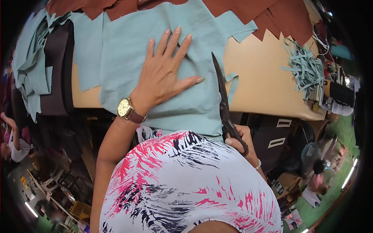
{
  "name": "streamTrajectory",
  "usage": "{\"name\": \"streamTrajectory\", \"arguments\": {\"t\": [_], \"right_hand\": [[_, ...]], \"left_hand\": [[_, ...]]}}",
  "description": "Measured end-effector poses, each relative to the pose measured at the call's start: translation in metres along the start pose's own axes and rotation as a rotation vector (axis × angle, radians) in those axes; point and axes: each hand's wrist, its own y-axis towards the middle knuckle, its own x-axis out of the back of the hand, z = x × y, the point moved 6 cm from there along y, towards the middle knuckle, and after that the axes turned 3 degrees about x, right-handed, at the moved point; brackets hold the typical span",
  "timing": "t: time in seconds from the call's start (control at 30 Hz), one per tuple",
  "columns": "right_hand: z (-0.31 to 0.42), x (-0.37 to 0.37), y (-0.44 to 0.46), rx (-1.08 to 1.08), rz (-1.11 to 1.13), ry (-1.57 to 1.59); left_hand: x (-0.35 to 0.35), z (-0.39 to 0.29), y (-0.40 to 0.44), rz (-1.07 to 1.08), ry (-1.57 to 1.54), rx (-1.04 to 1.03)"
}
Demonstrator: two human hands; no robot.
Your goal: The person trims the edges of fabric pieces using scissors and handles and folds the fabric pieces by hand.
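Observation:
A light blue-green piece of fabric (132, 46) lies over the table in front of me and hangs to its near edge. My left hand (165, 70) rests flat on it with the fingers spread. Near the table's front edge, my right hand (243, 136) is closed around the handles of large dark scissors (222, 89). Their blades point away from me along the fabric's right edge. A narrow curled strip of the same fabric (233, 87) lies just right of the blades. The handle loops are partly hidden by my fingers.
Rust-brown fabric pieces (248, 9) lie across the far side of the tan table (264, 85). A heap of thin blue-green offcuts (305, 64) sits at the right end. More blue-green fabric (29, 66) hangs at the left. Other people (316, 182) appear in the background.

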Motion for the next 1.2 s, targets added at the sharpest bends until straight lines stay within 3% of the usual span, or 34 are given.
{"name": "streamTrajectory", "arguments": {"t": [1.2], "right_hand": [[-0.006, -0.019, 0.002, 0.012, -0.084, 0.088]], "left_hand": [[-0.011, -0.015, -0.005, -0.005, 0.057, 0.175]]}}
